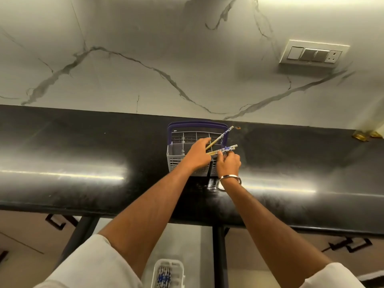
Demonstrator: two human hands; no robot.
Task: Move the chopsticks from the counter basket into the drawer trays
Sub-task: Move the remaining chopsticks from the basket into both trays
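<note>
A grey cutlery basket [176,161] with a purple handle stands on the black counter [83,152] near the wall. My left hand [197,153] reaches over the basket and grips chopsticks [223,135], wooden with blue-and-white patterned ends, that fan out up and to the right. My right hand [228,163], with a metal bangle on its wrist, pinches the lower pair of chopsticks [227,149] at their patterned ends. Below the counter a white drawer tray [178,267] holds several chopsticks with blue patterned ends.
A marble wall rises behind the counter, with a switch plate [313,53] at the upper right. A small gold object [365,136] lies at the counter's far right edge. Cabinet fronts with dark handles [60,222] sit under the counter on both sides.
</note>
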